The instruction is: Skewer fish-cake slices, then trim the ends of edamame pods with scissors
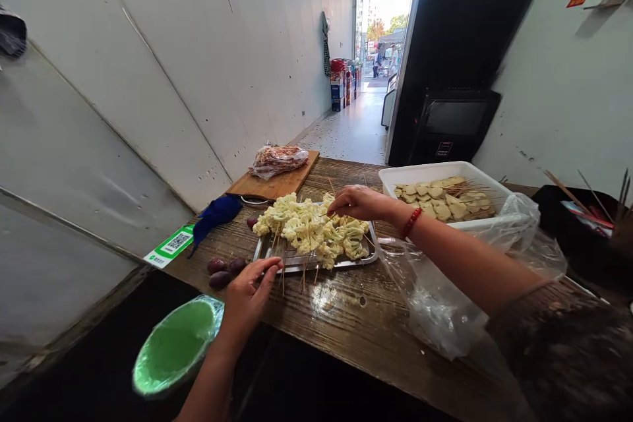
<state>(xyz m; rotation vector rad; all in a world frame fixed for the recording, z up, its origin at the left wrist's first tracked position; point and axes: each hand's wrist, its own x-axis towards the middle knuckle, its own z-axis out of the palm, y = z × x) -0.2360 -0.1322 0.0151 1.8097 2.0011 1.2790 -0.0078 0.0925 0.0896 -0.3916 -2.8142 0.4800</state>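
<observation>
Skewered cauliflower lies heaped on a metal tray, with thin wooden sticks poking out toward me and at the back. At the tray's near left corner, my left hand is closed, thumb and forefinger pinched on a skewer's stick end. My right hand reaches over the heap from the right, its fingers bent down and closed at the cauliflower. A thin stick shows by those fingertips; the rest of what they grip is hidden. A red bead bracelet circles the right wrist.
A white tub of sliced potato skewers stands right, beside a clear plastic bag. Behind the tray, bagged meat rests on a cutting board. Dark plums, a blue cloth and a green bin are left.
</observation>
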